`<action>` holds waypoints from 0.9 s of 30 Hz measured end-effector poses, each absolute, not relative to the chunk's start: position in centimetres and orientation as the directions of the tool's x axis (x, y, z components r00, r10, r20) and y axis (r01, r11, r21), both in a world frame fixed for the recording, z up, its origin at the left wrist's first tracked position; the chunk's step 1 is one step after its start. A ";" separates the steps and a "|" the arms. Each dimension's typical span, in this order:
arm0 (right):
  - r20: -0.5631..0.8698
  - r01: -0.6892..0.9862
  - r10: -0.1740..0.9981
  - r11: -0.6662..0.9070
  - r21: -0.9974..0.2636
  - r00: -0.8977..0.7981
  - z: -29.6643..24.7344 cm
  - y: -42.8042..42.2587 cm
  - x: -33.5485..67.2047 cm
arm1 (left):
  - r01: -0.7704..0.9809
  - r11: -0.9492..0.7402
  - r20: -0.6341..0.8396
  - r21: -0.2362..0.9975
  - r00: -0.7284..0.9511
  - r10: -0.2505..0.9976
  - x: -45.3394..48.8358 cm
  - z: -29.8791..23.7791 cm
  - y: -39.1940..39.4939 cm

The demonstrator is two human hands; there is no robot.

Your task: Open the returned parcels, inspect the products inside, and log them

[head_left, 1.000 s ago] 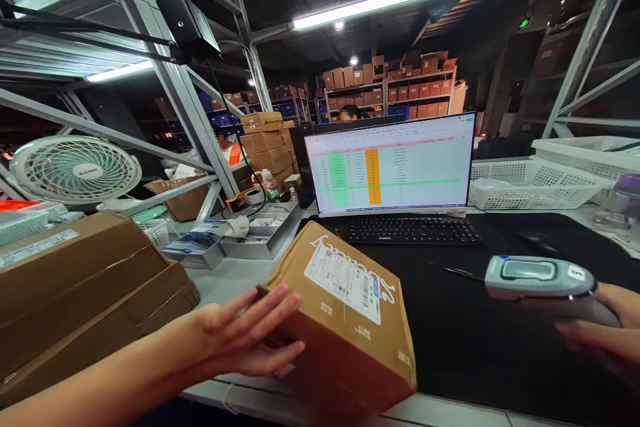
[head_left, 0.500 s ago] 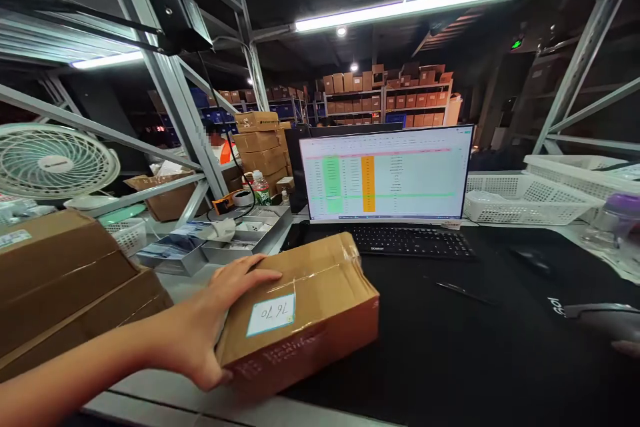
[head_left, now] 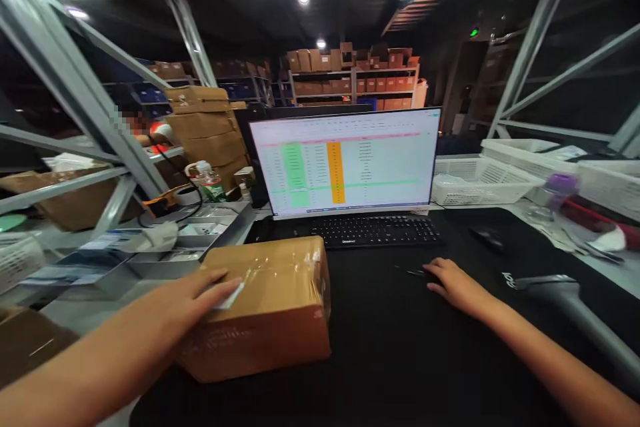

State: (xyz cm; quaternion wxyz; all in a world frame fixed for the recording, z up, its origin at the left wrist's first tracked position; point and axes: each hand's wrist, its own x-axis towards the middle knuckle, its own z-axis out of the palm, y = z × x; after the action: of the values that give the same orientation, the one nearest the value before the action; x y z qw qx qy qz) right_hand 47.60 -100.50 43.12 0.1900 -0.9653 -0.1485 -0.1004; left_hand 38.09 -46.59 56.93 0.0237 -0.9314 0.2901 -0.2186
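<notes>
Your left hand [head_left: 200, 290] lies flat on the box [head_left: 273, 310], pinning it. Right hand [head_left: 453, 283] rests empty, fingers loose, by the pen [head_left: 415, 272].

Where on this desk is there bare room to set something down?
Bare black mat between the cardboard box and the right hand, in front of the keyboard. Crowded: metal trays left of the box; scanner and white baskets at right.

taped brown cardboard box [head_left: 270, 310] lies flat on black mat, white label on top.
</notes>
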 end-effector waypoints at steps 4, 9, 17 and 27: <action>0.237 0.423 0.361 -0.852 -0.310 0.902 39.8 -100.0 50.7 | -0.370 -0.893 0.500 -0.258 0.740 -0.451 34.8 54.1 -49.2; 0.360 0.488 0.365 -0.796 -0.358 0.859 40.7 -99.2 54.6 | -0.179 -0.952 0.761 -0.250 0.572 -0.307 33.8 49.8 -51.4; 0.267 0.690 0.674 -0.496 -0.527 0.689 57.2 -81.1 51.3 | -0.091 -0.975 0.949 -0.203 0.229 -0.219 36.6 46.4 -52.0; -0.019 0.963 0.978 -0.208 -0.172 0.208 64.0 -63.2 50.0 | -0.144 -0.984 0.966 -0.102 0.221 -0.133 36.9 45.0 -51.9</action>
State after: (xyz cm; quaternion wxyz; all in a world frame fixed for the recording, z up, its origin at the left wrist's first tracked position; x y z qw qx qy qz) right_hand 50.02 -63.25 63.96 0.0611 -0.7747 -0.6263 0.0617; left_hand 36.86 -51.86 44.99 -0.0045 -0.7815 0.0884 -0.6176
